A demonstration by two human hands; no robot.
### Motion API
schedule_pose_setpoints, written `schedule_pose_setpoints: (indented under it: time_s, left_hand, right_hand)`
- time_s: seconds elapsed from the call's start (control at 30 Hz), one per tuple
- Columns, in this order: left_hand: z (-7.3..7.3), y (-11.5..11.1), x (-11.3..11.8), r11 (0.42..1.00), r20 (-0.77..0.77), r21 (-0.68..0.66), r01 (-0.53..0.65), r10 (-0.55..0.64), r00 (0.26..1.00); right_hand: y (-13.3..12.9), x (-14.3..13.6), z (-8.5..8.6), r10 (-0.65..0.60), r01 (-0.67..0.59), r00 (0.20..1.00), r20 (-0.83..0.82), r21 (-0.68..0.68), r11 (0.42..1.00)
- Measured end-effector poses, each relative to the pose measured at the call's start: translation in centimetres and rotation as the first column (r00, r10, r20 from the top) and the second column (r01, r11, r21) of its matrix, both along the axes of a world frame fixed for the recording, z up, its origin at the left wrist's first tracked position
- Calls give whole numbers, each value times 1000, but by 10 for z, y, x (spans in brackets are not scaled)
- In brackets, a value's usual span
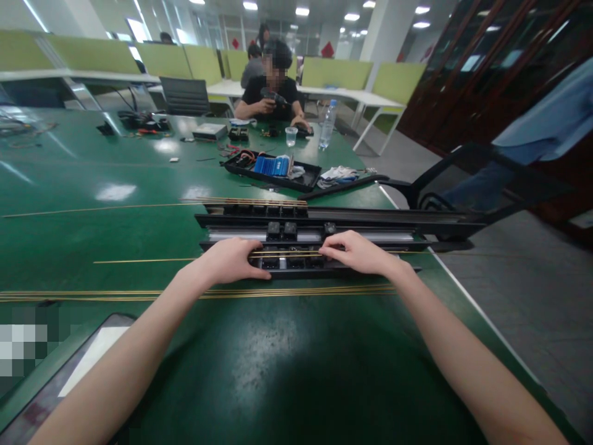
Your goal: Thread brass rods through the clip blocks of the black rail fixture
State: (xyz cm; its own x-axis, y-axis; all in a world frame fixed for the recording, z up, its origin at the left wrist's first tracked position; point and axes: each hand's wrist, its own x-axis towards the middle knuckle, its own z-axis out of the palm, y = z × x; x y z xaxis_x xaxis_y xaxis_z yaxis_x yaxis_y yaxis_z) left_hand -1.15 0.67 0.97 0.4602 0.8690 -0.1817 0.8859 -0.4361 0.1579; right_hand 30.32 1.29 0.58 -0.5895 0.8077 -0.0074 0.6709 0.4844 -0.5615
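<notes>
In front of me lies a long black rail point(296, 272) with several black blocks point(296, 262) set inside it. Thin brass-coloured rods point(287, 253) run lengthwise over these blocks. My left hand point(234, 259) grips the rail near its left end, thumb on the near edge and fingers at the far side. With pinched fingertips, my right hand point(349, 250) holds the brass-coloured rods further right. Just behind, a second black rail point(370, 236) carries more black blocks point(281, 231) on a pale strip. Beyond it, another rail point(393, 216) has rods and blocks at its left part.
Loose rods point(296, 292) lie along the green table point(185, 358) nearer me. A black tray point(236, 164) with blue packets, white gloves point(340, 175), a plastic cup point(291, 136) and a water bottle point(328, 125) stand behind. A person point(273, 93) holds a power drill across the table.
</notes>
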Motion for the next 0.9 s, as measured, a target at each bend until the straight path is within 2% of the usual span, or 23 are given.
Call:
schedule_pose_setpoints:
  time_s: [0.73,0.9]
  left_hand:
    - [1,-1,1,1000,18,-6,-2,3,1000]
    - [3,-1,2,1000,19,-14,-7,7,1000]
  right_hand:
    - [-3,10,5,-1,0,998,61,24,1000]
    - [-4,13,9,-16,17,998,65,-8,1000]
